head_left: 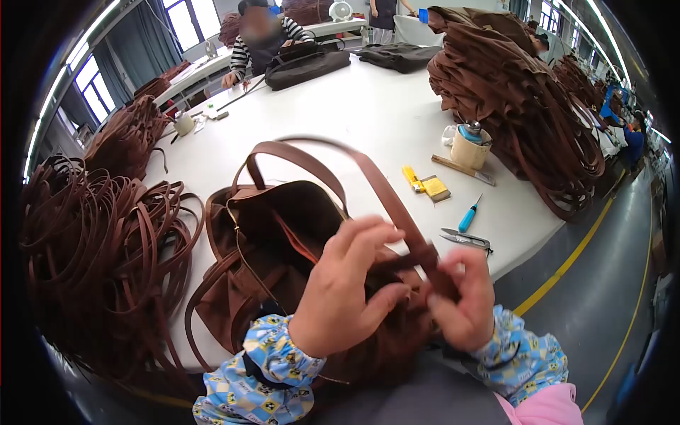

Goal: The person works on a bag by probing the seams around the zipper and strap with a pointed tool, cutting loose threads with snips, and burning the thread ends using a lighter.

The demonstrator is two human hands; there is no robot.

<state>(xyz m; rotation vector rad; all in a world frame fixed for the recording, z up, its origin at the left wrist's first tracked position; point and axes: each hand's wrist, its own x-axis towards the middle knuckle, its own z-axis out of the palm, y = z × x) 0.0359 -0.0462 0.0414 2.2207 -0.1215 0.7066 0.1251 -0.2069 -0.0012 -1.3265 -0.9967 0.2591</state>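
A brown handbag (219,297) stands on the white table in front of me, its mouth open, with a zipper edge and a reddish strip showing inside. One long brown strap (382,191) arches up from the bag and comes down to my right hand (464,301), whose fingers are closed around its lower part and slightly blurred. My left hand (343,290) is over the bag's near side, thumb and fingers apart, close to where the strap meets a small cross piece. The bag's near side is partly hidden behind my hands.
Nearby on the table (340,106) lie thread snips (467,241), a blue-handled awl (469,215), a yellow lighter (412,178), a yellow block (435,188) and a pot (469,150). Brown bag piles (496,78) and straps (106,248) flank me. Opposite sits a person (265,42) with a dark bag (308,67).
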